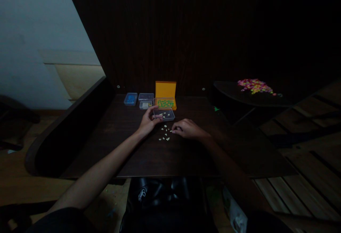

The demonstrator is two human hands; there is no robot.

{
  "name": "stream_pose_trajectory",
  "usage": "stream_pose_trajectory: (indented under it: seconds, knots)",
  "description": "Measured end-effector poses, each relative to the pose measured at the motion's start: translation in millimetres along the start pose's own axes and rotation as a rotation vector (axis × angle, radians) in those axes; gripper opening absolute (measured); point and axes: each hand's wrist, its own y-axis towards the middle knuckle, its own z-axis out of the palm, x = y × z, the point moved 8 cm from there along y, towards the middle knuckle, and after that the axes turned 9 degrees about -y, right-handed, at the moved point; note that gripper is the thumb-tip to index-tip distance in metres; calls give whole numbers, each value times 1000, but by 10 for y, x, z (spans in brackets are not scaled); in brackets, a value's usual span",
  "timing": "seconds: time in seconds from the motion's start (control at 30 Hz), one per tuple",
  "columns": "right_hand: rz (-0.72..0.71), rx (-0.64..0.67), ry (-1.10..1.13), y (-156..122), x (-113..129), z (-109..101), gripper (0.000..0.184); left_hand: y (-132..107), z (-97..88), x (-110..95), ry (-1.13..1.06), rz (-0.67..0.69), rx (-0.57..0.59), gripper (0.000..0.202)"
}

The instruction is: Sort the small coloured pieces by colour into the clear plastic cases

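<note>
My left hand grips the left side of a small clear plastic box, tilted a little above the dark tabletop. A few pale cream pieces lie inside it. Several more small cream pieces are scattered on the wood just in front of the box. Right of that scatter is my right hand, its thumb and forefinger pinched on one small cream piece. Behind the clear box stands an orange case with its lid raised and green pieces in its base.
To the left at the back sit a clear box of blue pieces and two more clear boxes. A corner shelf at right bears a heap of pink and yellow pieces. A raised side panel borders the left.
</note>
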Motion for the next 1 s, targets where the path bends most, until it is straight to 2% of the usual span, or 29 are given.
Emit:
stream_pose_trajectory:
  seconds: [0.37, 0.53, 0.67, 0.87, 1.0]
  knots:
    - [-25, -4, 40, 20, 38, 20, 18, -13, 14, 0, -11, 0, 12, 59]
    - [-55, -45, 296, -4, 71, -75, 22, -33, 37, 5, -1, -11, 28, 59]
    - [25, -185, 440, -28, -21, -202, 29, -42, 75, 23, -8, -20, 65, 59]
    - [206, -402, 254, -68, -194, -339, 24, -88, 193, 68, -31, -71, 172, 59]
    - [319, -381, 118, -72, -249, -303, 22, -131, 262, 72, -51, -100, 230, 59]
